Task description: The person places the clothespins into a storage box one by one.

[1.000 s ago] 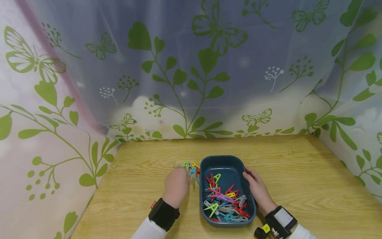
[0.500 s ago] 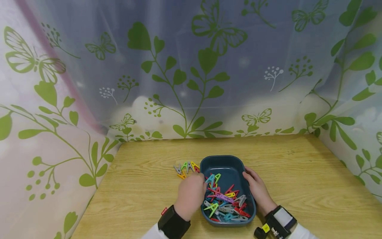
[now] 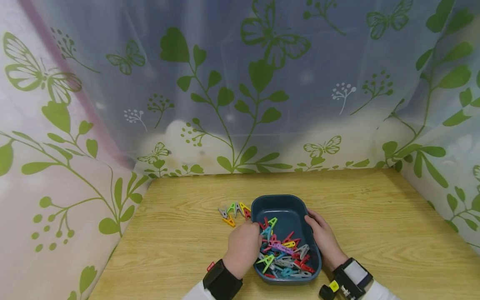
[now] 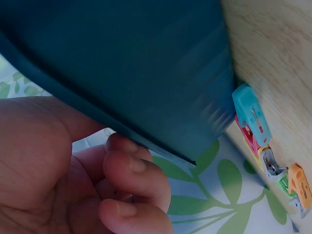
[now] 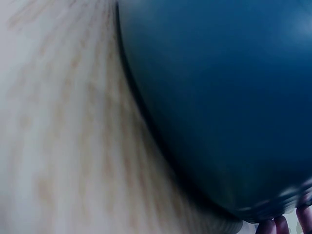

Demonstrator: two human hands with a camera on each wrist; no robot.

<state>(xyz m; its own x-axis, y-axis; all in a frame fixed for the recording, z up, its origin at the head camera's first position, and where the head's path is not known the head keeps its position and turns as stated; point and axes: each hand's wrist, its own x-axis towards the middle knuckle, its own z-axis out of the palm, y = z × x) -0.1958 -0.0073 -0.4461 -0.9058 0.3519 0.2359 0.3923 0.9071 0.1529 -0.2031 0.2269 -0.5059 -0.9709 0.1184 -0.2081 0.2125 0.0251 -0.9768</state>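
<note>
A dark blue plastic tub (image 3: 279,205) stands on the wooden table, with many coloured clothespins (image 3: 282,248) heaped toward its near end. My left hand (image 3: 243,245) reaches over the tub's left rim, pinching a light blue clothespin (image 3: 267,232) just above the heap. In the left wrist view, the thumb passes behind the tub wall (image 4: 146,73), which hides its tip; curled fingers (image 4: 138,165) show outside. My right hand (image 3: 324,235) grips the right side, thumb at the rim. Its fingertips (image 5: 280,225) show at the tub's outer wall in the right wrist view.
Left of the tub lie several loose clothespins, including an orange one (image 3: 228,221) and a grey one (image 3: 223,212). Another blue clothespin (image 4: 251,115) lies by the tub's base, hidden in the head view. A patterned curtain (image 3: 225,104) encloses the table (image 3: 180,233).
My left hand picked up a light blue clothespin from the table, carried it right over the rim, and lowered it slightly into the tub. My right hand and the tub stayed put.
</note>
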